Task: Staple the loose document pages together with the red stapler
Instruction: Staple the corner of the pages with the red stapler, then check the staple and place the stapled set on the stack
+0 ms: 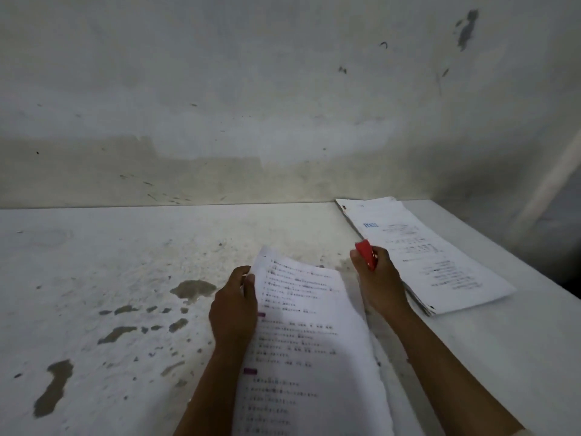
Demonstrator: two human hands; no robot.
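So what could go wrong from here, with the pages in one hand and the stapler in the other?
1. The left hand pinches the loose pages only at their left edge, and they bow, so the sheets may slide out of line before stapling.
2. The right hand holds the red stapler apart from the pages, so it could bite the wrong spot.
3. The other stack of papers lies just beside the right hand and might get nudged.

Dim light; stained white wall [283,89]; worn white table [110,278], dark patches of chipped paint
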